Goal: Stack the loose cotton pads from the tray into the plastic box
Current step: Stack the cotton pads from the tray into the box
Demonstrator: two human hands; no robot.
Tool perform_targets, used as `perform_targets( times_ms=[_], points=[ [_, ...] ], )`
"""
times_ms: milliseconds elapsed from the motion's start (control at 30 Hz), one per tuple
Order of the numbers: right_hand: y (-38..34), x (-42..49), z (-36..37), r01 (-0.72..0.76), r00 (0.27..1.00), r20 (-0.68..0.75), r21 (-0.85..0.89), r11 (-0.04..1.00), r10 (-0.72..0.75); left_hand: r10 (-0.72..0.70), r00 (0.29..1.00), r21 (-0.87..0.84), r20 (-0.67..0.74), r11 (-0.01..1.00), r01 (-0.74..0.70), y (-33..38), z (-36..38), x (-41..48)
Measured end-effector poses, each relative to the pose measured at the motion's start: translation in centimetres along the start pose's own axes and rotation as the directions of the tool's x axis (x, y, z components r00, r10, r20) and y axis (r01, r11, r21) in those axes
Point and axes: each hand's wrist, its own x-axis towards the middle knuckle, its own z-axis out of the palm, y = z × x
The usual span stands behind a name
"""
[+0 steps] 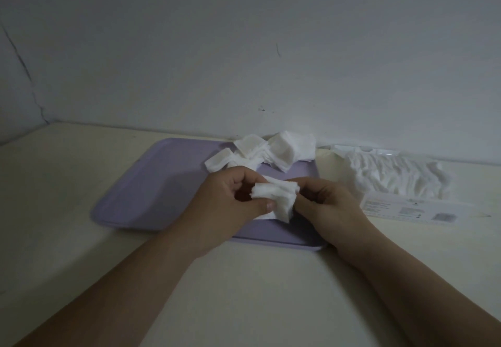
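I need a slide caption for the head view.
The left hand and right hand grip a bundle of white square cotton pads above the lilac rectangular tray.

Just a plain cream table (67,184) sitting right against a white wall (244,21) — it's pretty dim, so everything has a greyish cast. The wall has a long dark crack (24,67) running down its left side toward the tabletop. There's also a short dark scratch (278,49) higher up near the middle, and a tiny black speck (262,109) lower down — a bit above the table's back edge.
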Motion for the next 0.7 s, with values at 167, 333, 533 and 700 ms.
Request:
perform_targets(
  times_ms=[167, 333, 533, 700],
  points=[
    [-0.9, -0.5, -0.7, -0.018, 0.990, 0.144, 0.079, 0.997, 0.006, -0.015, 0.998, 0.084, -0.062, 0.996, 0.020, -0.2, 0.2, 0.0],
    [-0.3, -0.3, 0.2, 0.172, 0.985, 0.070, -0.325, 0.930, -0.157, -0.036, 0.997, 0.203, -0.074, 0.978, 0.050, -0.6, 0.0, 0.3],
    [0.0, -0.6, 0.5, 0.278, 0.958, 0.041, -0.388, 0.879, -0.285, 0.017, 1.000, 0.205, -0.018, 0.979, -0.013, -0.6, 0.2, 0.3],
    [0.3, -0.6, 1.1, 0.387, 0.921, 0.222, -0.597, 0.703, -0.319, 0.026, 1.000, 0.145, -0.002, 0.989, -0.025, -0.5, 0.2, 0.2]
  ],
)
